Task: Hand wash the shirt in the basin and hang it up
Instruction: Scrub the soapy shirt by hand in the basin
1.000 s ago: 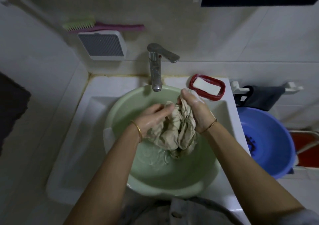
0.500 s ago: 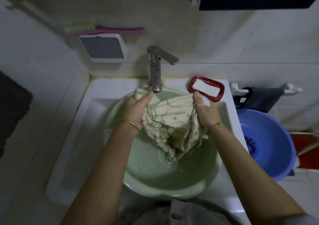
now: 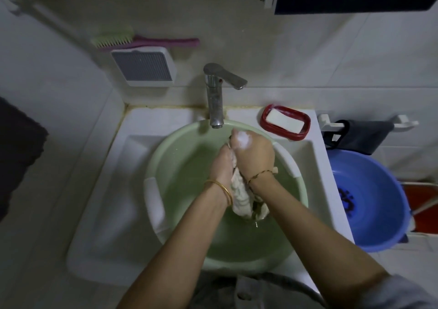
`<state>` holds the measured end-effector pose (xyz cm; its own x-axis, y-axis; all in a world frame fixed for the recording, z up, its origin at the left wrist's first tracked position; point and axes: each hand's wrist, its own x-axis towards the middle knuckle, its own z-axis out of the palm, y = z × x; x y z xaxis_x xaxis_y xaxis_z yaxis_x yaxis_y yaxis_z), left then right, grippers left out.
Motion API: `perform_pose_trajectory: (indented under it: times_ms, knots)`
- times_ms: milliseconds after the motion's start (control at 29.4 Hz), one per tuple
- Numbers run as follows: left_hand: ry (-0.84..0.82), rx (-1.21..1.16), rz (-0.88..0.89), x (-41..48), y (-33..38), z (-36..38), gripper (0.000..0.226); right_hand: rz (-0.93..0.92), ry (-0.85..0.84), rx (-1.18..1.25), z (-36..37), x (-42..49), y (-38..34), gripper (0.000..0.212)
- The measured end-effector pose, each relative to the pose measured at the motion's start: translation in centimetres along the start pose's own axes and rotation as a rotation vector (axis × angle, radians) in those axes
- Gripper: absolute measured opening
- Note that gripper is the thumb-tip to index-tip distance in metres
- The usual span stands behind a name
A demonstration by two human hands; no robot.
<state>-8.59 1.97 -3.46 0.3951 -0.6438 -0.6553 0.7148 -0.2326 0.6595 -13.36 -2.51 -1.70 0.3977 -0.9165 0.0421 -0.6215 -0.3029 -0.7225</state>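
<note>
A wet beige shirt with faint green lines is bunched into a tight wad between my two hands, above the pale green basin that sits in the white sink. My left hand grips the wad from the left. My right hand, with soap foam on its knuckles, grips it from the right and covers its upper part. The lower end of the shirt hangs toward the water and drips. The basin holds shallow cloudy water.
A chrome faucet stands just behind the basin. A red soap dish with a white bar sits on the sink's back right corner. A blue basin is on the right. A brush rests on a wall holder.
Half a second ago the shirt was spread wide between my hands near the faucet. Now my hands have come together and the shirt is squeezed into a wad, lower over the water.
</note>
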Motion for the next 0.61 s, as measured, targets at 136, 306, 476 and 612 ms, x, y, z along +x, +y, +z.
perform_pose_trajectory:
  times_ms: [136,306,476,612]
  knots:
    - [0.065,0.210,0.127,0.2,0.9,-1.1,0.033,-0.215,0.002,-0.183,1.5,-2.3,-0.5,0.037]
    - [-0.058,0.269,0.057,-1.0,0.0,-0.1,0.067,0.091,-0.012,0.181,-0.5,1.9,2.0,0.043]
    - [-0.176,0.260,0.261,-0.1,1.8,-1.9,0.027,0.077,-0.104,0.503,-2.4,2.0,2.7,0.036]
    - [-0.170,0.266,0.405,0.2,2.2,-1.7,0.039,0.063,-0.119,0.511,-2.6,2.3,3.8,0.028]
